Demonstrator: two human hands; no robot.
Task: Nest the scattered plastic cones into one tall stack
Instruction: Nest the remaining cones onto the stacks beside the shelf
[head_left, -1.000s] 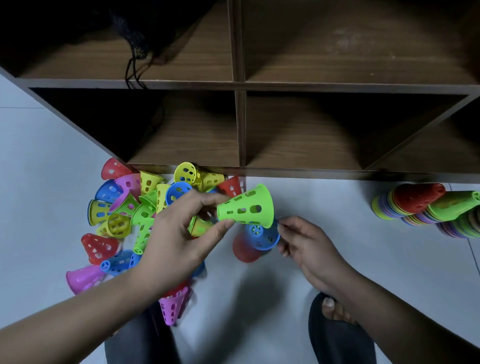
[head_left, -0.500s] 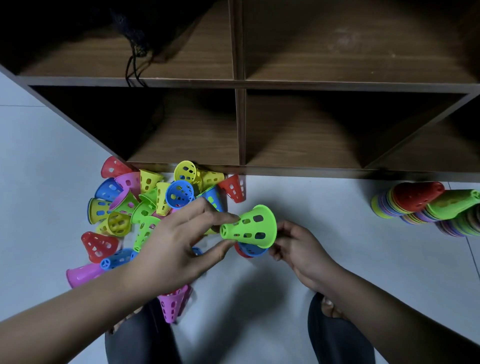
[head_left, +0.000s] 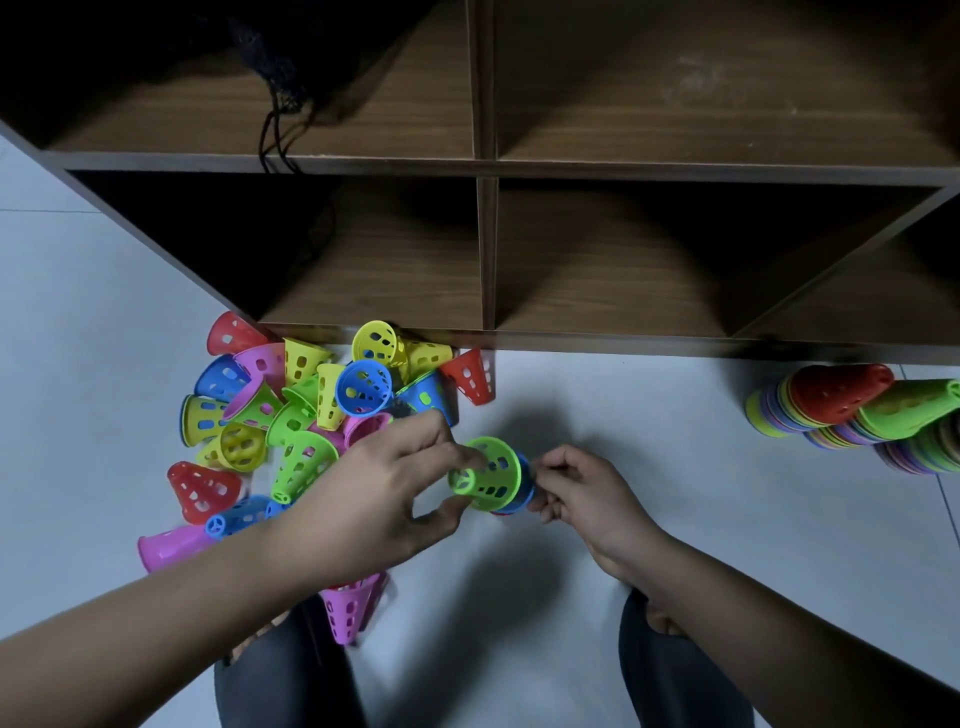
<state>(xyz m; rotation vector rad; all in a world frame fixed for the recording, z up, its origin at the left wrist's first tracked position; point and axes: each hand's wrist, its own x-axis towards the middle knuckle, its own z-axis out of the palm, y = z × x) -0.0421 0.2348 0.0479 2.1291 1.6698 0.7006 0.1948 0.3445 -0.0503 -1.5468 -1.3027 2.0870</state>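
Now green perforated plastic cone (head_left: 488, 475), pinched by left hand (head_left: 374, 493), has slid over the blue plastic cone (head_left: 525, 494) gripped by right hand (head_left: 582, 493); one more nested, loose cone pile (head_left: 363, 387) remains.

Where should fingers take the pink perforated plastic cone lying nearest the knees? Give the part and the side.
Probably pinch the pink perforated plastic cone across its narrow closed end, coming from the near side. That tip points toward the person and lies free, while its wide rim is hidden behind the left forearm.
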